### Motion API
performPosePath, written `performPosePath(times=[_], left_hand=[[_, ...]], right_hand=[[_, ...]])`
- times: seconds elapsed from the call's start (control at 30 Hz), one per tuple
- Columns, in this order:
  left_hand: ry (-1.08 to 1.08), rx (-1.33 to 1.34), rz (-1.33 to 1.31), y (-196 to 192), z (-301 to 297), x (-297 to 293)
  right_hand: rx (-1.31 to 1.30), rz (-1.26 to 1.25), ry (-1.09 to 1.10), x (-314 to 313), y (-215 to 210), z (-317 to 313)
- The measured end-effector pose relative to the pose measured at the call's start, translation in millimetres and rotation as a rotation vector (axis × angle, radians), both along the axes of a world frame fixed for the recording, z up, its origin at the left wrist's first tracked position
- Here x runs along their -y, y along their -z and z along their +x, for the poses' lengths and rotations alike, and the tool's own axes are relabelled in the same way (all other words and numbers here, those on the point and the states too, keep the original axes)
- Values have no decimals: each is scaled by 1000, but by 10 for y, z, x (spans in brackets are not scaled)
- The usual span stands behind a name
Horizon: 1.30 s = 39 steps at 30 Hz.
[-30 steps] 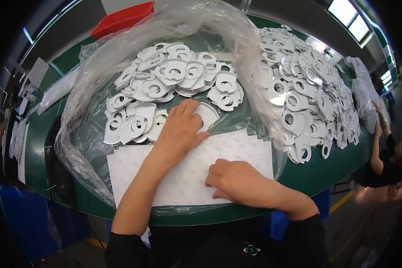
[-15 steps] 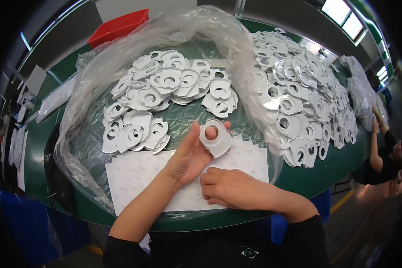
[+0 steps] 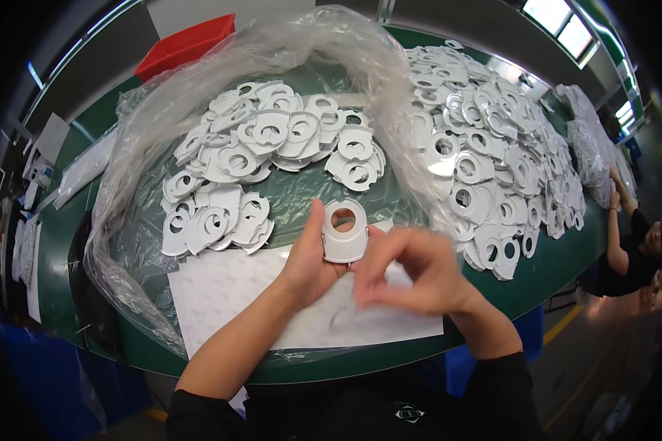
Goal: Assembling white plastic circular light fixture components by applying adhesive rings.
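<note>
My left hand holds a white plastic part upright over the white sheets. The part is a flat plate with a large round hole and a raised rim. Thumb and fingers grip its sides. Close by on the right, my right hand is smeared by motion, its thumb and forefinger brought together in a pinch. A faint, thin curved strip shows below those fingertips. Whether it is between them or lies on the sheets, I cannot tell.
A pile of similar white parts lies on clear plastic film ahead. A larger heap covers the table's right side. A red bin stands at the far left. Another person's arm shows at the far right.
My right hand has lifted off the sheets and moved up and right, beside the part. My left hand has turned the part more upright and shifted it slightly left.
</note>
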<state>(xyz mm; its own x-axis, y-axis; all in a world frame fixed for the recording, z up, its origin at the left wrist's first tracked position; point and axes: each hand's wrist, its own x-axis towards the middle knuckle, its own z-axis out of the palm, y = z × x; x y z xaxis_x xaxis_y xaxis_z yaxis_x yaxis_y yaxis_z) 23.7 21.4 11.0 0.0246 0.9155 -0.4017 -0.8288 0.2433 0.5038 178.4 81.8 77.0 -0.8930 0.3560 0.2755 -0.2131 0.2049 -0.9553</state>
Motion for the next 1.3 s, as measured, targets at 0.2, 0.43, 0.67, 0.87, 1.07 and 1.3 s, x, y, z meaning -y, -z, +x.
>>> performPosePath(times=[0.2,0.43,0.67,0.87,1.07,1.3], left_hand=[[139,-93,167,61,-54,14],[134,-77,167,47,-53,7],[141,-77,153,53,-59,15],[123,19,229,7,-49,39],[112,-192,138,9,-31,36],[138,-267,143,64,-49,24]], right_hand=[[-17,-314,471,-242,290,-155],[57,-328,435,-248,460,-212],[69,-352,435,-253,456,-219],[40,-416,516,-276,430,-181],[-120,-415,674,-371,370,-150],[-128,-429,682,-361,393,-156]])
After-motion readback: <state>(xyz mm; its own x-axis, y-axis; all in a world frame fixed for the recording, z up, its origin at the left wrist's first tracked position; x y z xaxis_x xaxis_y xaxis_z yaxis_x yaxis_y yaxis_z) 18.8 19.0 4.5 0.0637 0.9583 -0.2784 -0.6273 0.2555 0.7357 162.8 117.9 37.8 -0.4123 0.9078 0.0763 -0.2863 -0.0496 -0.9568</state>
